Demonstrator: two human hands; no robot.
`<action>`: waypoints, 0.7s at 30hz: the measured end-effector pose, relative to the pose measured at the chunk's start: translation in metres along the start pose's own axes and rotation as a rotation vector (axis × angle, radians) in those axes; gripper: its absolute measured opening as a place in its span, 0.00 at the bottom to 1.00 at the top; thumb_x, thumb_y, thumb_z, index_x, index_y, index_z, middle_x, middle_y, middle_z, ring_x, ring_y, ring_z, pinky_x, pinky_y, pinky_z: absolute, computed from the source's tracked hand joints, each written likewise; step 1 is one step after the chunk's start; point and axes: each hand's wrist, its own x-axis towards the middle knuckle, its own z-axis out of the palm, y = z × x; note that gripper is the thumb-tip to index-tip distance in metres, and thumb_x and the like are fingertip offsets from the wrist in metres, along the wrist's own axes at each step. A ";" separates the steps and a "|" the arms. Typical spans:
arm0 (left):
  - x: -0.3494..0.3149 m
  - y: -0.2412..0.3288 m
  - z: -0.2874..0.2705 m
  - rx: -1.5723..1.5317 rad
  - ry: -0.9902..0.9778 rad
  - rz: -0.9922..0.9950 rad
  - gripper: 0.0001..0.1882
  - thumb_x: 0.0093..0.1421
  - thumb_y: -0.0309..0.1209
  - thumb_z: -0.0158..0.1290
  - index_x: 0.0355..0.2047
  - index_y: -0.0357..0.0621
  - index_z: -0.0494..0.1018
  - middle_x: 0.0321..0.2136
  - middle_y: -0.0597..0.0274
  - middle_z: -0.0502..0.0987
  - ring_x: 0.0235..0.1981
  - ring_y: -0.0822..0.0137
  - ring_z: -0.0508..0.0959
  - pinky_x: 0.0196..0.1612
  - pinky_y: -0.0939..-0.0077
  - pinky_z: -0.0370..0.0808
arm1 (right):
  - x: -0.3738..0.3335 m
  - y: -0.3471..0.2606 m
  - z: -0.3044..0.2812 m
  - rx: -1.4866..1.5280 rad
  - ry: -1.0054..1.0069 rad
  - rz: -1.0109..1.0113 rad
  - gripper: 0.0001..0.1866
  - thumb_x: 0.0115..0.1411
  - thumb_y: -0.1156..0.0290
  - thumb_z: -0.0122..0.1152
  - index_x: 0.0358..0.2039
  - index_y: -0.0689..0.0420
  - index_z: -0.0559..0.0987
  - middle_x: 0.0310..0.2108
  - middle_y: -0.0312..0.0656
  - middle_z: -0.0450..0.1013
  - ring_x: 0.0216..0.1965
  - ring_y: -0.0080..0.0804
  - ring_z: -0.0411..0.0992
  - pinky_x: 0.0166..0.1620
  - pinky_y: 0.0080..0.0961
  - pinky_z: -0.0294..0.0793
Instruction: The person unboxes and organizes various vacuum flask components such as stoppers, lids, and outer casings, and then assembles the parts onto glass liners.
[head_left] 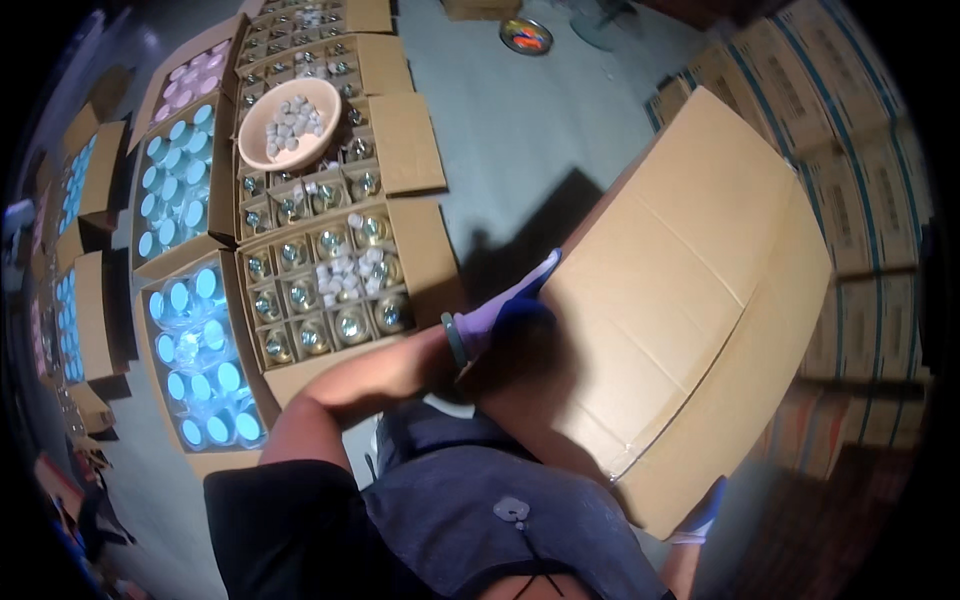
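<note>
A large brown cardboard box (690,280) is held tilted in front of me, to the right, with a crease and a taped seam across its face. Wearing a purple and blue glove, my left hand (505,300) grips its left side; part of that hand lies in dark shadow. My right hand (704,512), also gloved, holds the near right corner from the outside, with most of its fingers behind the cardboard. What the box contains, if anything, is hidden.
Left of me, open divided cartons (322,345) hold glass bottles, with loose grey-white caps on top. A pink basin (250,130) of caps rests on one. Beside them stand cartons of blue-lidded jars (198,385). Stacked boxes (868,200) line the right; a round tray (508,38) lies ahead.
</note>
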 end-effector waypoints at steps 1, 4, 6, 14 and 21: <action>0.024 0.007 -0.006 0.028 0.063 0.058 0.51 0.55 0.20 0.54 0.72 0.48 0.37 0.37 0.64 0.67 0.33 0.78 0.66 0.41 0.82 0.70 | 0.051 -0.017 0.000 -0.088 -0.087 -0.019 0.28 0.71 0.53 0.42 0.63 0.58 0.64 0.59 0.41 0.68 0.57 0.37 0.69 0.56 0.33 0.71; 0.069 0.019 -0.020 -0.047 0.257 0.146 0.52 0.52 0.17 0.51 0.72 0.43 0.35 0.65 0.57 0.59 0.56 0.70 0.66 0.55 0.82 0.66 | 0.175 -0.090 0.055 -0.061 -0.164 0.117 0.30 0.70 0.51 0.44 0.62 0.61 0.66 0.58 0.42 0.70 0.55 0.35 0.71 0.56 0.32 0.71; 0.094 0.032 -0.029 -0.173 0.282 0.213 0.51 0.51 0.19 0.52 0.72 0.40 0.37 0.69 0.56 0.48 0.67 0.68 0.49 0.66 0.76 0.47 | 0.251 -0.121 0.079 -0.209 -0.212 0.130 0.29 0.70 0.51 0.45 0.60 0.63 0.68 0.56 0.41 0.71 0.54 0.34 0.71 0.56 0.30 0.71; 0.130 0.077 -0.069 -0.111 0.546 0.318 0.47 0.51 0.19 0.45 0.71 0.37 0.38 0.71 0.55 0.46 0.72 0.67 0.42 0.71 0.73 0.38 | 0.436 -0.184 0.219 -0.521 -0.312 0.082 0.28 0.69 0.53 0.50 0.57 0.65 0.71 0.52 0.41 0.73 0.50 0.30 0.72 0.54 0.27 0.71; 0.171 0.174 -0.140 -0.065 0.671 0.421 0.46 0.55 0.26 0.51 0.71 0.38 0.41 0.67 0.55 0.56 0.68 0.65 0.56 0.68 0.69 0.52 | 0.548 -0.203 0.348 -0.498 -0.487 -0.039 0.25 0.69 0.54 0.49 0.52 0.65 0.74 0.46 0.42 0.76 0.43 0.29 0.76 0.47 0.25 0.75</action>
